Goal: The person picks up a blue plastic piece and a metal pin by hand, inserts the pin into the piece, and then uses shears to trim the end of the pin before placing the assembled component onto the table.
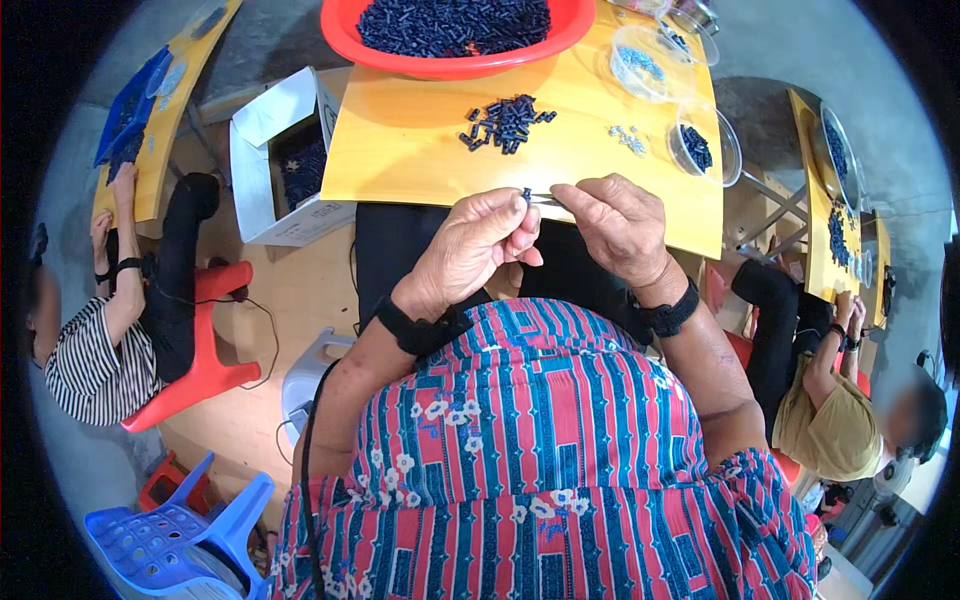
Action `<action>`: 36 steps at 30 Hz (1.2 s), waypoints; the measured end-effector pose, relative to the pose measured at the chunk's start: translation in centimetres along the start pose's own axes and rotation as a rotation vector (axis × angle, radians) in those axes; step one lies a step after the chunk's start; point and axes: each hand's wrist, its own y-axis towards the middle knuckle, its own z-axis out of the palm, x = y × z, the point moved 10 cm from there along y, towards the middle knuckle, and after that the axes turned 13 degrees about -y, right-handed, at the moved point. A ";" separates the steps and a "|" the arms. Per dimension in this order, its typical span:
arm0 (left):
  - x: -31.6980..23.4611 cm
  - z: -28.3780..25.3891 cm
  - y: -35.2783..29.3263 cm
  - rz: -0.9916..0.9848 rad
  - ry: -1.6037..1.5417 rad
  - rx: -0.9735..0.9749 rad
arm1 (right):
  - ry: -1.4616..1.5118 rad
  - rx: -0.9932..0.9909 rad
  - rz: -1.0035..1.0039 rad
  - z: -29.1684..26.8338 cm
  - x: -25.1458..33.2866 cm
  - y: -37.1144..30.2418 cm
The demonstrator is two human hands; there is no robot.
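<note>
Just over the near edge of the yellow table [400,150], my left hand [462,245] pinches a small dark cylindrical part [527,193] between thumb and fingers. My right hand [622,228] grips a pair of thin metal tweezers [545,199], whose tips reach the dark part; what the tips hold is too small to make out. Beyond my hands lies a loose pile of similar dark parts [508,125]. To its right, a few small silvery pieces [628,138] are scattered on the tabletop.
A red basin [455,68] full of dark parts stands at the far side. Clear tubs line the right edge, one with dark parts [697,148]. Left of the table sits an open white box [300,222]. People work at tables on both sides; a blue chair [160,545] stands lower left.
</note>
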 end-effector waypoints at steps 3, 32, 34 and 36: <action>-0.3 -0.7 0.1 0.042 0.112 -0.029 | -0.024 -0.001 0.018 0.1 0.3 0.1; -0.4 -0.9 0.1 0.060 0.210 -0.065 | 0.505 0.266 0.660 2.9 -2.7 -2.3; -0.4 -0.9 0.1 0.069 0.232 -0.078 | 0.330 0.286 0.549 2.3 -2.0 -1.5; -0.8 -1.1 0.1 0.110 0.280 -0.094 | 0.263 0.289 0.514 1.9 -1.8 -1.1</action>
